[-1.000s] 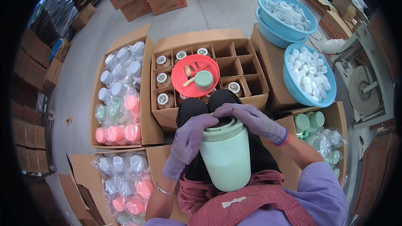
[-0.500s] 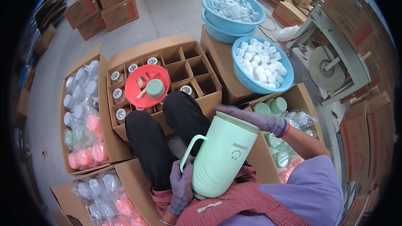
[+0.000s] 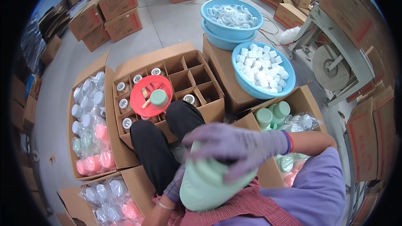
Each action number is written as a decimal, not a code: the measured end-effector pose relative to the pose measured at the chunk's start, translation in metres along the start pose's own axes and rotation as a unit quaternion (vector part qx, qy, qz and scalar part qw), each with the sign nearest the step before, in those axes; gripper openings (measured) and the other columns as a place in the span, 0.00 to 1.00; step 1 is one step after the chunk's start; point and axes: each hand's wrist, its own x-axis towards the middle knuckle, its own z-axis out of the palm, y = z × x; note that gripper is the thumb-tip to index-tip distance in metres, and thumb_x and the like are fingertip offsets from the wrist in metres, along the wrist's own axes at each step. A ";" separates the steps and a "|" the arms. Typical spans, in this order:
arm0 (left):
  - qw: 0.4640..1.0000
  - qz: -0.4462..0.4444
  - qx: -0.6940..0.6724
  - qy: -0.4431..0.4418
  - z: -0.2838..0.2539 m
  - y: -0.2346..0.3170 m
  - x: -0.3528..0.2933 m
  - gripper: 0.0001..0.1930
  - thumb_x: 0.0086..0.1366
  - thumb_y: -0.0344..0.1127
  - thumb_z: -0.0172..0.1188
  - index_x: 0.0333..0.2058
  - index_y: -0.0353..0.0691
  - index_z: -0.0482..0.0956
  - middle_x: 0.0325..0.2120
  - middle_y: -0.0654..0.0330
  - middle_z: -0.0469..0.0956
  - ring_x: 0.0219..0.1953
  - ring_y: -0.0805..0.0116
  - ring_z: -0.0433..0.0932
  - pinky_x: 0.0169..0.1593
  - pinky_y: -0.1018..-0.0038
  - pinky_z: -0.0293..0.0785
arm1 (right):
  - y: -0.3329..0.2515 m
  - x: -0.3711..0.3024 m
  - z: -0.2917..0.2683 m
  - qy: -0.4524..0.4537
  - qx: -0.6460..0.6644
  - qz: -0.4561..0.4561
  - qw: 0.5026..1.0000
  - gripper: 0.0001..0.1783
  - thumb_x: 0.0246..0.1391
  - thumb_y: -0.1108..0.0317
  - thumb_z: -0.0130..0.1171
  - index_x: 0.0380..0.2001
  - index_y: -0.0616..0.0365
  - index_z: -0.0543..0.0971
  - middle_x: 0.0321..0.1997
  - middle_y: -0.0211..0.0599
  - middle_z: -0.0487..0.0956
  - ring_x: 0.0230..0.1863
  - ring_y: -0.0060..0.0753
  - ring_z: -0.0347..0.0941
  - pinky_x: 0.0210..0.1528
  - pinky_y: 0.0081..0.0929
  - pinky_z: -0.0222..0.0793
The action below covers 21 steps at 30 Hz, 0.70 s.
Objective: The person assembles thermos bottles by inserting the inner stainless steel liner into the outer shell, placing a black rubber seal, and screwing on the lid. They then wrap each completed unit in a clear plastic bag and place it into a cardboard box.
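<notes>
A mint-green plastic jug rests in my lap, tilted so that its top faces up towards me. My right hand, in a purple-grey glove, curls over the jug's top with fingers and thumb on either side; it is blurred by motion. Low on the jug's left side is my gloved left hand, holding it there; its fingers are mostly hidden behind the jug. The handle cannot be seen now. Ahead of my knees, a red plate carries a green cup-shaped piece and some small tools.
The plate lies on a divided carton with several capped bottles. Cartons of bagged pink, white and green cups flank my legs. Blue basins hold white caps and clear rings. A grey metal stand is at right.
The jug has tipped its top towards me, and its handle has gone out of sight. My right hand has moved left and curled over the top. The view has shifted slightly.
</notes>
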 end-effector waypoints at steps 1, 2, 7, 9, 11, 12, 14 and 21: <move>0.994 0.077 0.061 0.051 0.013 0.012 -0.010 0.10 0.67 0.32 0.57 0.42 0.35 0.83 0.44 0.55 0.83 0.45 0.64 0.83 0.50 0.67 0.78 | 0.010 -0.010 -0.003 0.065 0.102 0.118 0.986 0.32 0.59 0.53 0.58 0.63 0.56 0.68 0.64 0.50 0.67 0.64 0.50 0.65 0.64 0.41 0.62; 0.972 0.160 0.141 0.095 0.028 0.028 -0.018 0.10 0.67 0.31 0.57 0.42 0.35 0.83 0.45 0.55 0.83 0.45 0.63 0.83 0.51 0.67 0.78 | 0.020 -0.020 -0.006 0.148 0.198 0.215 0.945 0.28 0.61 0.61 0.58 0.62 0.60 0.68 0.61 0.50 0.70 0.63 0.45 0.68 0.62 0.34 0.67; 0.585 0.561 0.586 0.004 0.072 0.101 -0.031 0.15 0.55 0.23 0.56 0.41 0.36 0.83 0.45 0.55 0.83 0.51 0.56 0.80 0.59 0.64 0.71 | 0.070 -0.055 0.004 0.254 0.247 0.315 0.880 0.21 0.68 0.63 0.46 0.59 0.62 0.68 0.65 0.48 0.68 0.65 0.40 0.65 0.64 0.33 0.65; 0.847 0.372 0.378 0.032 0.065 0.107 -0.023 0.14 0.56 0.24 0.57 0.42 0.34 0.84 0.42 0.55 0.84 0.48 0.64 0.80 0.53 0.74 0.73 | 0.067 -0.045 -0.003 0.253 0.048 0.105 0.961 0.21 0.69 0.64 0.41 0.60 0.60 0.69 0.69 0.51 0.62 0.69 0.47 0.60 0.66 0.39 0.61; 0.942 0.185 0.280 0.025 0.052 0.115 -0.013 0.15 0.56 0.25 0.58 0.43 0.32 0.83 0.38 0.56 0.84 0.45 0.65 0.81 0.53 0.74 0.73 | 0.048 -0.027 -0.005 0.222 0.043 0.001 0.974 0.22 0.69 0.64 0.37 0.61 0.58 0.70 0.71 0.52 0.60 0.71 0.49 0.58 0.68 0.42 0.59; 0.854 0.348 0.385 0.030 0.058 0.114 -0.014 0.15 0.55 0.24 0.58 0.42 0.33 0.84 0.39 0.56 0.84 0.46 0.63 0.82 0.56 0.69 0.73 | 0.051 -0.017 0.001 0.272 0.105 0.037 0.956 0.25 0.69 0.55 0.39 0.59 0.59 0.71 0.68 0.49 0.65 0.68 0.44 0.63 0.67 0.39 0.61; 0.573 0.553 0.605 -0.001 0.087 0.119 -0.022 0.15 0.53 0.23 0.57 0.40 0.39 0.84 0.42 0.55 0.84 0.50 0.55 0.82 0.63 0.57 0.68 | 0.074 -0.025 0.011 0.333 0.527 0.304 0.720 0.31 0.69 0.43 0.43 0.58 0.58 0.73 0.53 0.40 0.79 0.55 0.32 0.76 0.61 0.33 0.69; 0.884 0.270 0.381 0.040 0.067 0.119 -0.004 0.17 0.57 0.22 0.56 0.45 0.32 0.83 0.34 0.54 0.84 0.37 0.67 0.81 0.45 0.78 0.74 | 0.073 -0.026 -0.003 0.329 0.222 0.148 0.906 0.27 0.70 0.46 0.44 0.54 0.57 0.74 0.59 0.42 0.74 0.58 0.33 0.72 0.60 0.30 0.69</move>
